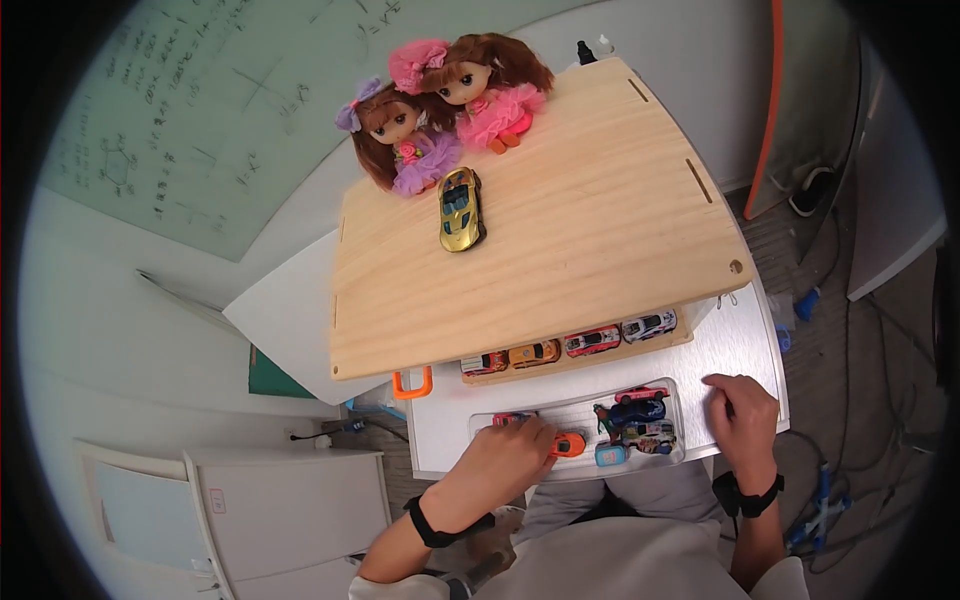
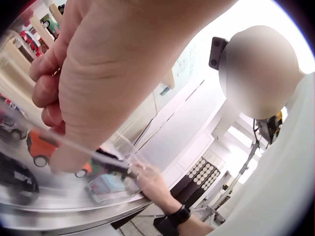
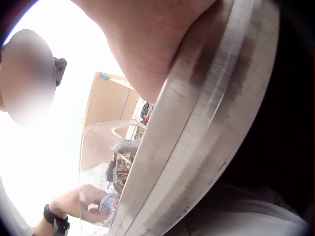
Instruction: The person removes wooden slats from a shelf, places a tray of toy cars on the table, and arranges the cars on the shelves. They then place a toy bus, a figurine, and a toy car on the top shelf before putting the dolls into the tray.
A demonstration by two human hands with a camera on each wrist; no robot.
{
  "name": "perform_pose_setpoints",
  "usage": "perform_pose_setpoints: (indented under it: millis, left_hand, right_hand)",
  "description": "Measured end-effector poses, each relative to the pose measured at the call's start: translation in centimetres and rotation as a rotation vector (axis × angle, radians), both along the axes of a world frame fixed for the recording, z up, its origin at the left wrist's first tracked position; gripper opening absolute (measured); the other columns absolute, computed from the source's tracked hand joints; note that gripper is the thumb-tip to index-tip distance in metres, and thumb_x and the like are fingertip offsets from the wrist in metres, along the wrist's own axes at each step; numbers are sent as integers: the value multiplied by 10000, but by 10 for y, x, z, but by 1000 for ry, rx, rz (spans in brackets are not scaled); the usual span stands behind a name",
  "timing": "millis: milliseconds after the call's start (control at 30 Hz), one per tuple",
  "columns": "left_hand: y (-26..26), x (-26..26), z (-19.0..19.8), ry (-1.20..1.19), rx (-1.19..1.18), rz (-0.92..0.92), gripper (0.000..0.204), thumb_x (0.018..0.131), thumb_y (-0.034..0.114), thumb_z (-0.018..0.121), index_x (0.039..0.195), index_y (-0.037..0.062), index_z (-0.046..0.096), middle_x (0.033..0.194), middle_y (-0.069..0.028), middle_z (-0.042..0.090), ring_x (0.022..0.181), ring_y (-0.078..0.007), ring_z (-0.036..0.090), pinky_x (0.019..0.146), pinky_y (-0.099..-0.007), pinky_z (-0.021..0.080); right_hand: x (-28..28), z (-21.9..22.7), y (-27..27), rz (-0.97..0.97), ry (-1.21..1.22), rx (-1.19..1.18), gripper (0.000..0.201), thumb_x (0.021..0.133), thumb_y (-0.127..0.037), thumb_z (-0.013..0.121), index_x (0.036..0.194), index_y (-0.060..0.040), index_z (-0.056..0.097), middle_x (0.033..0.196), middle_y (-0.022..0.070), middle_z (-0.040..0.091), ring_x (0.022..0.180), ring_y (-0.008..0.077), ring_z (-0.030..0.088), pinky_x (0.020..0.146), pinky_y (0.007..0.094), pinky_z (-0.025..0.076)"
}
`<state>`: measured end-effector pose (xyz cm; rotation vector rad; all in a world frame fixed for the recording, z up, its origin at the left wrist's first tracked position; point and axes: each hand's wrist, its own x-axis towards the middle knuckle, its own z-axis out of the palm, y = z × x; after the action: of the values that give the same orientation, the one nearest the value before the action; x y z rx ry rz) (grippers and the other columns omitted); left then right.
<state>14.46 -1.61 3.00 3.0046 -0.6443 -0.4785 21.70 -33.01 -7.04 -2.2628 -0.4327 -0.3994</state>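
My left hand (image 1: 505, 455) reaches into a clear plastic tray (image 1: 679, 420) in the head view, thumb and fingertips at an orange toy car (image 1: 569, 444). In the left wrist view the thumb lies across the side of this orange car (image 2: 41, 148), fingers bent above it; the hand seems to pinch it. Another red toy car (image 1: 513, 418) is partly hidden behind the hand. At the tray's right end lie a dark blue toy car (image 1: 637, 411), a patterned one (image 1: 650, 435) and a light blue piece (image 1: 610, 456). My right hand (image 1: 745, 415) rests loosely on the table's right edge, holding nothing.
A wooden shelf unit (image 1: 560, 270) stands behind the tray, with several toy cars (image 1: 593, 341) in a row underneath. On its top are a gold toy car (image 1: 460, 212) and two dolls (image 1: 490, 115). An orange handle (image 1: 412, 383) hangs at its left corner.
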Motion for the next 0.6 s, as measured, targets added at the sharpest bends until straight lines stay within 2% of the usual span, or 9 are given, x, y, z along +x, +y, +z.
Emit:
perform_pose_setpoints:
  millis: [33, 100, 233, 300, 333, 400, 467, 600]
  left_hand:
    - [-1, 1, 13, -4, 4, -4, 347, 857, 237, 788, 1110, 28, 678, 915, -80, 633, 756, -269, 687, 627, -357, 574]
    - [1, 3, 52, 44, -295, -67, 360, 851, 239, 800, 1127, 32, 699, 954, -81, 655, 762, -262, 688, 633, -354, 576]
    - [10, 1, 129, -29, -430, -137, 383, 834, 242, 822, 1145, 41, 725, 1031, -82, 674, 789, -241, 696, 652, -327, 572]
    - [18, -2, 155, -315, -447, -102, 397, 780, 189, 844, 1140, 55, 742, 1096, -92, 675, 856, -241, 693, 674, -321, 559]
    - [19, 1, 163, -320, -444, -102, 397, 780, 189, 844, 1140, 55, 742, 1096, -92, 675, 856, -241, 693, 674, -321, 559]
    - [21, 15, 176, -648, -226, -13, 437, 746, 79, 796, 1172, 38, 708, 1112, -109, 669, 884, -265, 697, 716, -355, 591]
    - [27, 43, 178, -695, -147, -19, 450, 731, 19, 772, 1175, 47, 705, 1113, -113, 668, 879, -265, 697, 709, -361, 592]
    - [42, 79, 176, -627, 41, -16, 456, 728, -22, 751, 1173, 73, 716, 1159, -97, 661, 966, -264, 672, 802, -367, 571]
  right_hand:
    - [0, 0, 0, 2, 8, 6, 176, 816, 59, 666, 947, -23, 750, 720, 113, 661, 614, 250, 639, 557, 364, 500]
    - [0, 1, -1, -3, 8, 4, 181, 814, 61, 668, 951, -24, 750, 724, 115, 663, 618, 254, 641, 561, 367, 503]
    - [0, 1, 0, 2, 0, 3, 188, 812, 67, 674, 959, -21, 748, 732, 121, 667, 624, 265, 645, 571, 373, 510]
    - [0, 0, 0, 5, -9, 12, 186, 813, 67, 674, 961, -19, 748, 731, 122, 667, 625, 267, 645, 572, 373, 510]
    - [0, -1, 0, 1, -14, 16, 185, 815, 67, 675, 962, -17, 748, 731, 124, 667, 626, 269, 645, 573, 372, 511]
    - [-1, 1, 0, 2, -11, 25, 183, 817, 68, 673, 962, -15, 750, 729, 126, 666, 625, 268, 645, 571, 371, 510]
    - [-2, 2, -1, 3, -11, 33, 182, 819, 68, 672, 962, -13, 751, 727, 128, 666, 623, 267, 645, 569, 369, 510]
    - [-2, 0, -2, 1, 2, 31, 185, 820, 67, 664, 958, -13, 758, 719, 133, 664, 614, 262, 639, 563, 367, 507]
